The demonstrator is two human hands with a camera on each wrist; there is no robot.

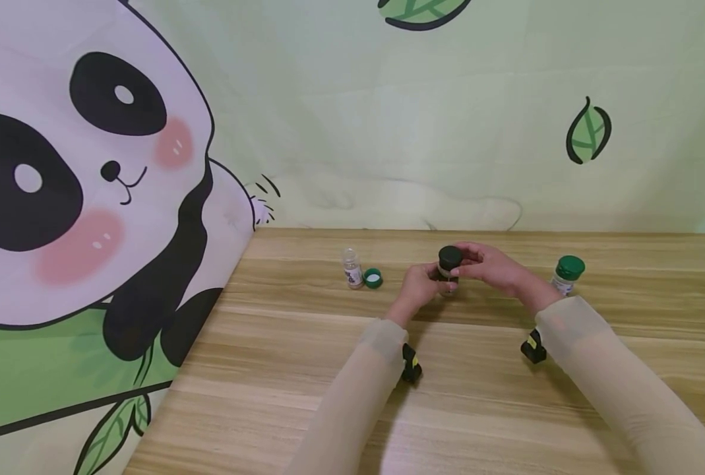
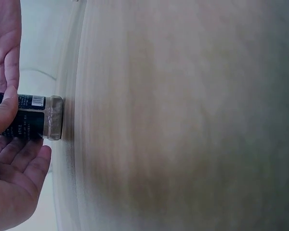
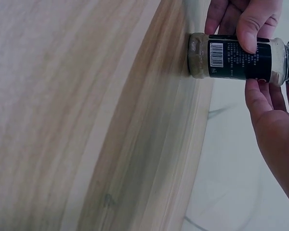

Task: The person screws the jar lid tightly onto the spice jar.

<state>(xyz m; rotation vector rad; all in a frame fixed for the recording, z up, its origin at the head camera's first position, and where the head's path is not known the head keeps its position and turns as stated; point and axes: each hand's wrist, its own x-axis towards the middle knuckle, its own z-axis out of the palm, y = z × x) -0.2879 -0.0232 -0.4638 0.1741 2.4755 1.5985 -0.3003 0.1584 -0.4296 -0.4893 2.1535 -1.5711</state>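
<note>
A spice jar (image 3: 224, 57) with a dark label and a black cap (image 1: 450, 257) is upright at the back middle of the table. My left hand (image 1: 417, 290) grips its body, thumb across the label. My right hand (image 1: 491, 269) is around the jar's top from the right, thumb just below the cap and fingers behind. In the right wrist view, pale brown contents show through the clear base and neck. Whether the base touches the table I cannot tell.
Left of my hands, a small uncapped clear bottle (image 1: 352, 269) stands beside a green cap (image 1: 372, 278), which lies with its pale inside up. A green-capped jar (image 1: 568, 269) stands behind my right forearm. A printed panda cloth (image 1: 352, 132) hangs behind the wooden table (image 1: 477, 396).
</note>
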